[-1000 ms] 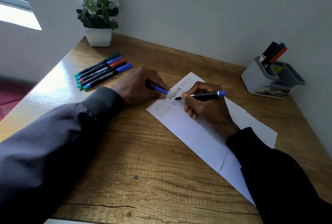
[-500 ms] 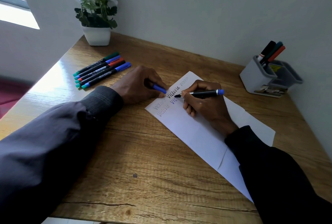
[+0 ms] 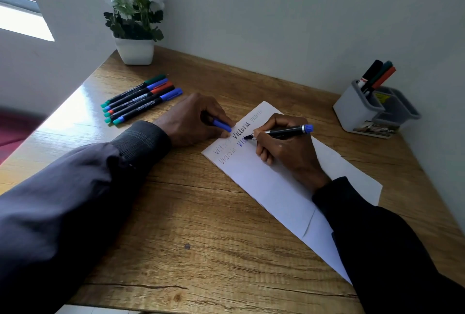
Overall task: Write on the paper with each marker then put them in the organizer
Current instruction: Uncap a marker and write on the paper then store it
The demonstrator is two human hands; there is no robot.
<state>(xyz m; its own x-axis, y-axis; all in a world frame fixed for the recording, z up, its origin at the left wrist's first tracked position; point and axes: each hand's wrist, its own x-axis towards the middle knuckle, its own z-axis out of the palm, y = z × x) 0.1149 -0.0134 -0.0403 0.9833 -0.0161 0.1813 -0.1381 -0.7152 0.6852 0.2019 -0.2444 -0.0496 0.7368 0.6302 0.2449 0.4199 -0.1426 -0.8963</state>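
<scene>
A white sheet of paper (image 3: 271, 187) lies slanted on the wooden desk (image 3: 191, 225), with several handwritten words near its top corner. My right hand (image 3: 284, 152) grips a black marker with a blue end (image 3: 289, 131), its tip touching the paper beside fresh blue letters. My left hand (image 3: 193, 119) rests at the paper's upper left edge and holds the blue cap (image 3: 222, 125). Several capped markers (image 3: 141, 98) lie side by side at the back left. A grey organizer (image 3: 372, 112) at the right holds three markers (image 3: 376, 74).
A white pot with a flowering plant (image 3: 134, 26) stands in the back left corner. Walls close off the desk at the back and right. A bright window (image 3: 22, 11) is on the left. The near desk edge runs along the bottom.
The marker tip has crept slightly rightward along the second line, adding blue letters. My left hand has kept its place with the cap.
</scene>
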